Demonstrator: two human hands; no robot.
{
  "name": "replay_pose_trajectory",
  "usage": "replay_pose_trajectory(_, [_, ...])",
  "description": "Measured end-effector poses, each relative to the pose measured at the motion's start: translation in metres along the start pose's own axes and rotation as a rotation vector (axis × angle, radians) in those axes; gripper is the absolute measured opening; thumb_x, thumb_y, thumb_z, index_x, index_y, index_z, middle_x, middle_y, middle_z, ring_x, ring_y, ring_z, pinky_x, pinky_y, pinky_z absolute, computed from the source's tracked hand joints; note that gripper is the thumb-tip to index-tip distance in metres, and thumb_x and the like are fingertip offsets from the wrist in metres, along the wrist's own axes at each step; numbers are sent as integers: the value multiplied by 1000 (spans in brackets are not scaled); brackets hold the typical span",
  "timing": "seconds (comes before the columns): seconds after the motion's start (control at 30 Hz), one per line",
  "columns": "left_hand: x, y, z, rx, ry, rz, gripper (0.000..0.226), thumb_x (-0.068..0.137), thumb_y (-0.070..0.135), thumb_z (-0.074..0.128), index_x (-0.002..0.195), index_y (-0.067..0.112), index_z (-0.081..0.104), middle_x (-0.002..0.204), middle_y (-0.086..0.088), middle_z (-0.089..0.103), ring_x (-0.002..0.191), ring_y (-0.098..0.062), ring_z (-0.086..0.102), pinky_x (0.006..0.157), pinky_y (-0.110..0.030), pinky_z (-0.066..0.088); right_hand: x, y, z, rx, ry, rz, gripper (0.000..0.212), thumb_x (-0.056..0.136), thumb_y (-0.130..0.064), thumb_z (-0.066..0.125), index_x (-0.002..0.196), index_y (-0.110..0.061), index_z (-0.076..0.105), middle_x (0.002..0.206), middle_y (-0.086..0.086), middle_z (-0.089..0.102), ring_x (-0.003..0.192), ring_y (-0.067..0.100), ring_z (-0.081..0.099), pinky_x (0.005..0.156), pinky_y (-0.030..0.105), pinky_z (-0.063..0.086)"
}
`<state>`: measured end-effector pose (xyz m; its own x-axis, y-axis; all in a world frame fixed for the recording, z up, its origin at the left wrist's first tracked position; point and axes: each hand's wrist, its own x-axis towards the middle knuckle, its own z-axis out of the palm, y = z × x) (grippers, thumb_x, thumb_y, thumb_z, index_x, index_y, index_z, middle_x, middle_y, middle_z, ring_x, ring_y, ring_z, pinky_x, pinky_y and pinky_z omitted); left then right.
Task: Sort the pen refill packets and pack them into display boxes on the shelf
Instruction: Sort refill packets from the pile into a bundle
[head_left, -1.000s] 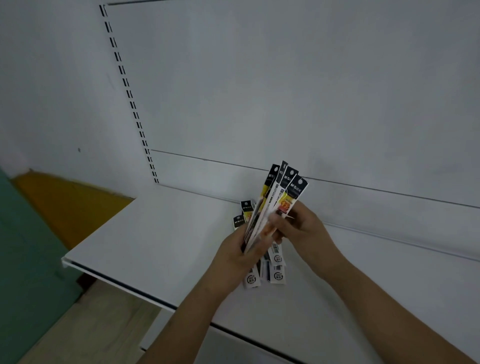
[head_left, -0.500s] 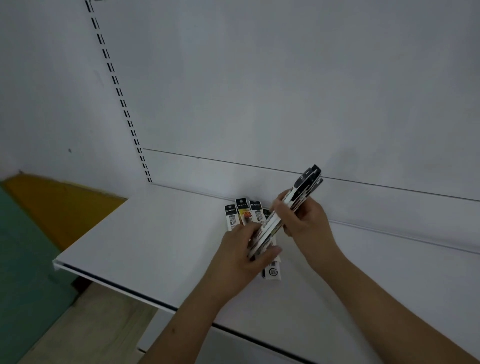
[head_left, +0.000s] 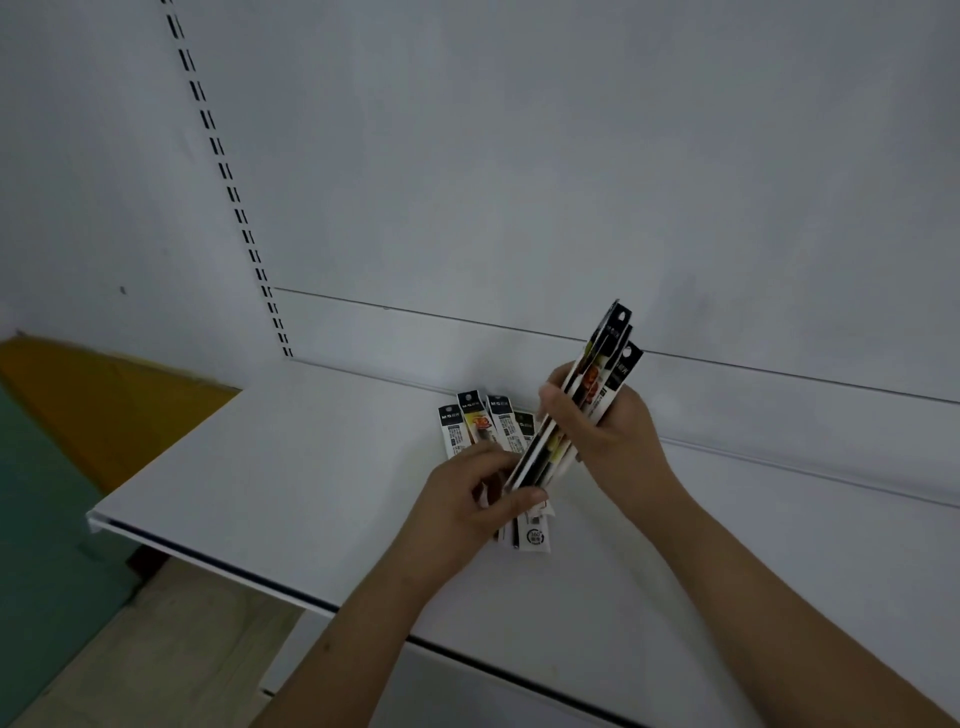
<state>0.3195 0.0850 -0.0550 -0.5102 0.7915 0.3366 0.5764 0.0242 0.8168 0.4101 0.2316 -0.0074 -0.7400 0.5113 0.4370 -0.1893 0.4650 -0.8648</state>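
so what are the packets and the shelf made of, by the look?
Packets: thin printed plastic film or card, probably glossy; flat strips with black headers, barcodes, and a slight sheen. Can't tell which. Shelf: likely painted sheet metal, matte white; thin folded front lip, and a slotted upright behind it.

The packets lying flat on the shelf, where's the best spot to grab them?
Probably by their black top ends. The flat packets lie side by side on the shelf, tops fanned toward the back wall, lower ends hidden under the left hand and the held bundle. Come from above, pinching across the narrow width; they are thin, so lift an edge first.
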Motion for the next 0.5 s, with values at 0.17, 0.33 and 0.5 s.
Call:
replay_pose_trajectory(0.17, [0,-13,5,161,39,7,48,92,61,48,130,32,58,110,18,54,106,-3,54,92,-17,43,7,-4,-14,-166,182,-39,30,93,-35,61,77,-10,60,68,10,64,63,23,62,62,37,51])
replay_pose_trajectory(0.33, [-2,-16,6,237,61,-11,48,97,59,37,132,31,55,115,17,52,113,-2,46,99,-28,42,12,10,-23,-479,164,-4,40,86,-56,53,74,-18,55,63,-2,59,60,9,58,57,24,45])
replay_pose_trajectory(0.5, [0,-18,7,251,94,25,39,98,49,46,125,25,60,116,14,52,113,-2,47,98,-32,46,6,38,-13,-717,-132,149,34,84,-60,59,82,-26,56,70,-6,64,65,11,63,63,31,53])
